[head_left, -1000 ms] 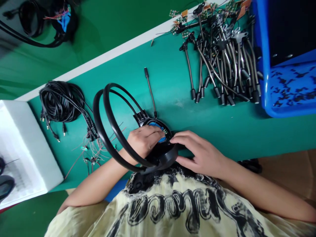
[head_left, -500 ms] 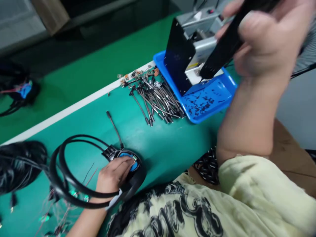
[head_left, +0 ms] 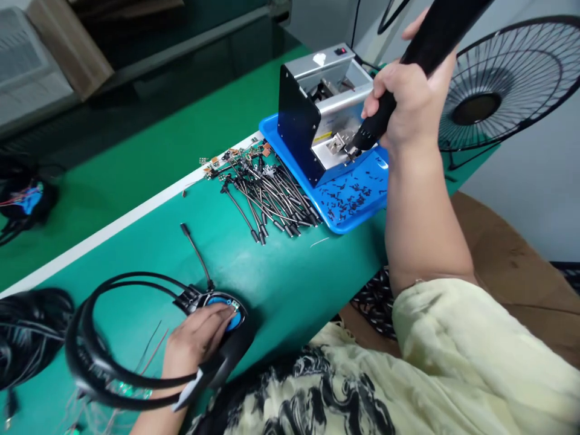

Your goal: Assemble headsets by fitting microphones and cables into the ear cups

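Observation:
My right hand [head_left: 410,99] is wrapped round a black electric screwdriver [head_left: 378,121]. Its tip meets the front of a screw feeder [head_left: 299,115], a grey and black box standing in a blue tray [head_left: 342,228] of small dark screws. On the green bench lies a black headset [head_left: 77,350], its headband looped over my left forearm. The fingers of my left hand [head_left: 193,338] press together on a small circuit board [head_left: 235,306] in the open ear cup, over a blue disc. A microphone boom [head_left: 197,254] sticks out from that ear cup.
A pile of microphone booms [head_left: 272,199] lies left of the tray, with small circuit boards [head_left: 222,158] behind it. Coiled black cable [head_left: 31,332] is at the left. A fan [head_left: 512,90] stands at the right, and a cardboard box [head_left: 502,260] is below the bench edge.
My right hand has brought the screwdriver down and left, so its tip is now at the screw feeder's front. My left hand stays on the ear cup. The view has shifted slightly.

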`<state>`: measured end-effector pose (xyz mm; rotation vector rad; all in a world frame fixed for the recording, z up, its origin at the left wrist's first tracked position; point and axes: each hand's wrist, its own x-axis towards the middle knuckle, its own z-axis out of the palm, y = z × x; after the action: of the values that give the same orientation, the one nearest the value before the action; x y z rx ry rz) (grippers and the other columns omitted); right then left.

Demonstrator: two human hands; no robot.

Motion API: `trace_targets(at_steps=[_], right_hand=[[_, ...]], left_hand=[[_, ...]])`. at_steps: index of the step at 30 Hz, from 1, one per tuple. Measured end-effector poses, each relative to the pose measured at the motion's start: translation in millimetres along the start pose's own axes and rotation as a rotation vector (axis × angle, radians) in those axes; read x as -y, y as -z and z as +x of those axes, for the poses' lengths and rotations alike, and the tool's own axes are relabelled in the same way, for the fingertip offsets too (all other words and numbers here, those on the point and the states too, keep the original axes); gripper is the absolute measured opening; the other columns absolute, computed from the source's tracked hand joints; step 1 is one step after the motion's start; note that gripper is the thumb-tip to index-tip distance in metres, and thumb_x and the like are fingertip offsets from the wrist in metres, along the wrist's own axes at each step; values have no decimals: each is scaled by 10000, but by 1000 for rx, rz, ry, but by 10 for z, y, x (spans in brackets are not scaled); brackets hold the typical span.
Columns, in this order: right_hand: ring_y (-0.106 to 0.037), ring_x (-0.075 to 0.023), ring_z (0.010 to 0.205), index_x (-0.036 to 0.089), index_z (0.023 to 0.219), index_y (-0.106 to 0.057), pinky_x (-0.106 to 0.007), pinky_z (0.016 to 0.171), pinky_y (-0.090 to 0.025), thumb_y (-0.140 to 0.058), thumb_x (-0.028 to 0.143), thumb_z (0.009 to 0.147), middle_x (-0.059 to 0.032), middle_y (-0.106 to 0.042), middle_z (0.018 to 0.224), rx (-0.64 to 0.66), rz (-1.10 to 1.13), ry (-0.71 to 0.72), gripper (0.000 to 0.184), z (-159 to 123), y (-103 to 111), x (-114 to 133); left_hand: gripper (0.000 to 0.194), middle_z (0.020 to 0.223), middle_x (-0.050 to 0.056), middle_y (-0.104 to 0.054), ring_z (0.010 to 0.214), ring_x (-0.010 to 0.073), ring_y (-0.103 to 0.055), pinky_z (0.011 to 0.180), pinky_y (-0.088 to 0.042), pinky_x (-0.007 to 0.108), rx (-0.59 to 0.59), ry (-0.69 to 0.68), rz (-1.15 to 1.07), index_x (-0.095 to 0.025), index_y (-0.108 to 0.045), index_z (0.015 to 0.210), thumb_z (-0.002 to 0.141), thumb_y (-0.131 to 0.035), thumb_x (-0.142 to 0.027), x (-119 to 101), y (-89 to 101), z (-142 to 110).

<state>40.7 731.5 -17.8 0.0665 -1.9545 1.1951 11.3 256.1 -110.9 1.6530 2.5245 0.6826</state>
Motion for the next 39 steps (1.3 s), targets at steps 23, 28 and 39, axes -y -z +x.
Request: trace_targets(at_steps=[23, 28, 39], right_hand=[[-520, -69, 509, 220, 1104, -449, -238, 566, -510, -659, 224, 790, 84, -529, 635, 154, 760, -276, 378, -1467, -2236, 1270], [-535, -89, 520, 238, 1102, -451, -265, 576, -521, -622, 165, 769, 72, -539, 650, 180, 719, -292, 381, -1494, -2218, 1280], [-526, -124, 501, 244, 1012, -414, -309, 477, -457, -629, 265, 776, 59, -532, 621, 247, 582, -372, 320, -1521, -2187, 1266]], left_hand=[[227, 911, 61, -694, 868, 148, -666, 746, -536, 238, 18, 16, -126, -152, -683, 955, 946, -461, -199, -186, 43, 82], [249, 862, 58, -664, 877, 155, -648, 764, -529, 245, 12, 14, -158, -145, -671, 882, 937, -430, -172, -175, 30, 80], [256, 906, 66, -668, 884, 163, -646, 752, -525, 251, 16, 21, -165, -151, -671, 896, 947, -423, -186, -155, 4, 45]])
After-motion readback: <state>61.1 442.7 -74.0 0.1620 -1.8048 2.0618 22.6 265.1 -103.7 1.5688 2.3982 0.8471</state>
